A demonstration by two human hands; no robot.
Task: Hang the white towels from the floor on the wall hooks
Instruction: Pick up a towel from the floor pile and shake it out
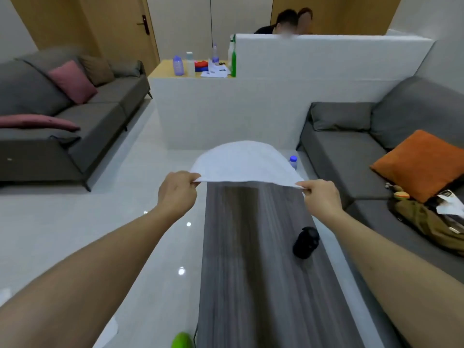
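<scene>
Both arms stretched forward over long grey wood-grain table (253, 259). Left hand (177, 192) pinching near-left corner of white towel (244, 162), fingers curled round the edge; right hand (320, 197) pinching near-right corner the same way. Towel held taut between them, spread roughly flat and billowing away toward 12 o'clock, above the far end of the table, off the floor. Black round object (305, 242) sitting on table at 4 o'clock from the towel, just beside right forearm. Small bottle with blue cap (293, 162) at 3 o'clock of towel's far edge. Grey sofa with pink cushions (72, 81) at 10 o'clock; second grey sofa with orange cushion (416, 164) at 3 o'clock. White partition (251, 109) at 12 o'clock, bottles and papers on the counter behind it. Green object (182, 340) at 6 o'clock, cut off by frame edge.
</scene>
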